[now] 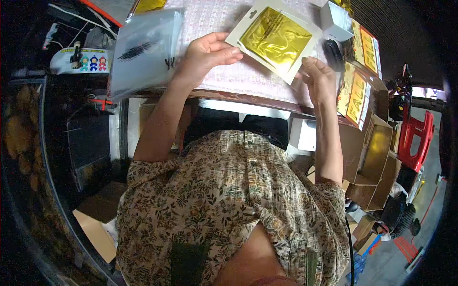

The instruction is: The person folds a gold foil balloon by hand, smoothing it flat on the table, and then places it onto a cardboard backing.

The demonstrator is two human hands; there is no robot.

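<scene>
A pale hang-hole card with a shiny gold foil packet (276, 38) on its face is held tilted above the table. My right hand (317, 78) pinches its lower right corner between thumb and fingers. At the card's left corner is my left hand (205, 57), its thumb and fingers closed at the edge; the fingertips are partly hidden there. To the left of that hand lies a stack of clear plastic bags (145, 50) with dark print, reaching over the table edge.
The table (205, 24) has a pink-white patterned cover. At its right are a white box (336, 21), a black object (333, 55) and printed cartons (354, 93) marked "FALL". Open cardboard boxes (374, 148) and a red plastic frame (417, 138) stand farther right.
</scene>
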